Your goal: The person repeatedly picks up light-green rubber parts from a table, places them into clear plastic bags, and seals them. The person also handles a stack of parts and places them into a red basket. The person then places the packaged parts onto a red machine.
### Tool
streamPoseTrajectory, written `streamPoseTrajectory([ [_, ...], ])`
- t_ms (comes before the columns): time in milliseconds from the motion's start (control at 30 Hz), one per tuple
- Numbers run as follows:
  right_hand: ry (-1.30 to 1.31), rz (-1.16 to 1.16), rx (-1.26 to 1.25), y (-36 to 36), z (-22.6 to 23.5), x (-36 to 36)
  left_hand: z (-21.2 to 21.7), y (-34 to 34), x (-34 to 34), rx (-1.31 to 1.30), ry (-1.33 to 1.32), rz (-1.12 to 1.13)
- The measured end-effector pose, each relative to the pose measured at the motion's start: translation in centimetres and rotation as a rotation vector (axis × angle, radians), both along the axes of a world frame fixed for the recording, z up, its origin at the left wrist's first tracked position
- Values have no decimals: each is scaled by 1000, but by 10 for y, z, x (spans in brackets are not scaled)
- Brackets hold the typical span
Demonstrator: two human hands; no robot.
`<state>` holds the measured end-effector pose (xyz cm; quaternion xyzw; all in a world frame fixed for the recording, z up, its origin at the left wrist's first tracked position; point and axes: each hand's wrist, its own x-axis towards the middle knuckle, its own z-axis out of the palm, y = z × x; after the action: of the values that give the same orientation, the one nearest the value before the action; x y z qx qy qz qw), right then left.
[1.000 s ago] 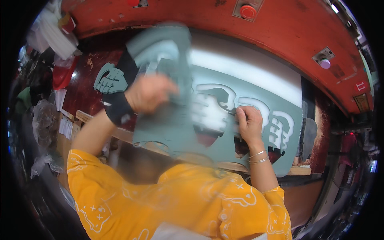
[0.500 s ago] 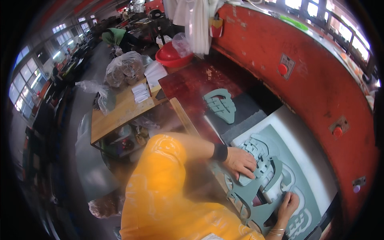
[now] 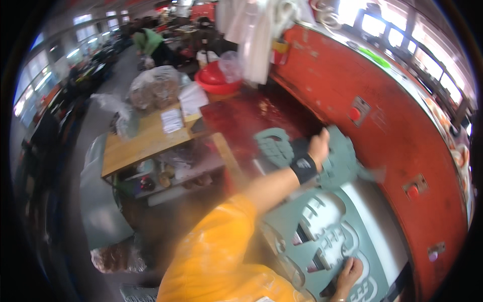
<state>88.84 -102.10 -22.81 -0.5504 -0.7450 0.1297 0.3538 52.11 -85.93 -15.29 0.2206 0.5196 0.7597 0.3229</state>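
Observation:
My left hand, with a black band at the wrist, grips several grey-green cut-out pieces, raised above the far end of the sheet and smeared by motion. A grey-green foam-like sheet lies on a white board, with curved, slotted openings cut through it. My right hand rests low on this sheet beside the openings, fingers curled together; what they hold, if anything, is hidden. Farther off, another slotted grey-green piece lies on the dark red surface, left of my left hand.
An orange-red machine wall with red push buttons runs along the right. At left stands a wooden table with a bagged bundle and papers. Behind it are red basins. A person in green bends over far back.
My left hand has lifted cut-out pieces off the sheet and carried them away toward the machine wall, baring openings with white beneath. My right hand stays low on the sheet.

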Motion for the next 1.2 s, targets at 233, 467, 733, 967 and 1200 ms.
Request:
streamPoseTrajectory([
  [233,119,69,189,19,82,-37,13,-10,-12,173,-117,-320],
  [467,5,319,272,73,120,-159,2,-74,53,147,137,-504],
  [733,80,229,280,87,92,-178,-14,-99,77,508,205,-399],
  [967,96,206,391,96,83,-169,-8,-73,67,193,301,-457],
  [1200,-65,290,190,78,53,-145,34,-16,-6,140,20,-464],
])
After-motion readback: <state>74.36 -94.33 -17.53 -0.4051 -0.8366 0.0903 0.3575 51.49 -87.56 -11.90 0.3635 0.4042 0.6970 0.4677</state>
